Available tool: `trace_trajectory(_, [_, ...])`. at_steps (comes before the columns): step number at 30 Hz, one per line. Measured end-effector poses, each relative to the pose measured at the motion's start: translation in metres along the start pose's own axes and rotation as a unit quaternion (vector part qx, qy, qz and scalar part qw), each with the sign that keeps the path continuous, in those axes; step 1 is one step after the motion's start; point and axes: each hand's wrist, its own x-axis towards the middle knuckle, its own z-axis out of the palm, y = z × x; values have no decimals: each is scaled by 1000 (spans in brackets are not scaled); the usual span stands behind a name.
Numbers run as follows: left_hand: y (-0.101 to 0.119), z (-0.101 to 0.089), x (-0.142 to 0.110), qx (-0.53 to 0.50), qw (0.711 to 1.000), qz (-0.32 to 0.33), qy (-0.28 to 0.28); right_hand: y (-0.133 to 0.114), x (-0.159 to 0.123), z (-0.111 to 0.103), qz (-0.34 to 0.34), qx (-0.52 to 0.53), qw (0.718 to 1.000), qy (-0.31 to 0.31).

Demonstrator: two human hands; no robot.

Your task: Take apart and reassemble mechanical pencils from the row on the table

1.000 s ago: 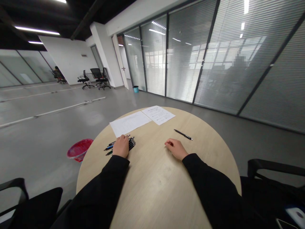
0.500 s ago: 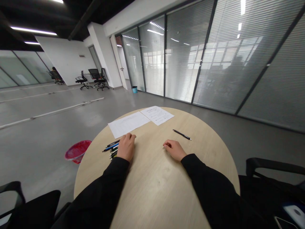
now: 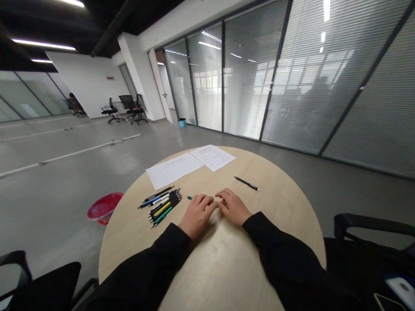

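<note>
I am watching through the head camera, and both hands are working close together near the middle of the round wooden table (image 3: 212,276). The left hand (image 3: 197,216) is lying palm-down, its fingers (image 3: 202,201) curled and close together. The right hand (image 3: 234,208) is angling in toward it, its fingers (image 3: 225,199) bunched, and the two sets of fingertips are almost meeting. I cannot tell whether they are pinching anything: a small green-tipped end (image 3: 189,197) is poking out just beyond the left fingers, and the hands are hiding whatever it belongs to.

State of play: a bunch of pens (image 3: 161,206) is lying just beside the left hand, nearly parallel, with blue, yellow and green barrels among the black. A lone black pen (image 3: 246,183) is lying well apart, beyond the right hand. Two sheets are lying flat at the far edge, a printed form (image 3: 213,157) and a paler sheet (image 3: 173,170). Neither has a pen on it, and no writing is under way. A red wastebasket (image 3: 104,208) is standing on the floor off to the left.
</note>
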Motion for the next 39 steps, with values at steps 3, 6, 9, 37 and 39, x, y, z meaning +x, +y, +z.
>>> trace_trajectory(3, [7, -2, 2, 6, 1000, 3, 16, -10, -1, -1, -32, -5, 999, -2])
trace_trajectory(6, [8, -3, 1, 3, 1000, 11, 17, -17, -1, -2, -58, -10, 998, 6])
trace_trajectory(9, [7, -1, 0, -6, 1000, 2, 27, -21, -1, -4, -73, -19, 997, 9])
trace_trajectory(37, [-17, 12, -7, -109, 990, -79, -49, -6, -1, -12, -41, -171, 978, -115])
trace_trajectory(39, [-17, 13, -7, -122, 987, -88, -50, -6, -1, -12, -39, -173, 977, -116])
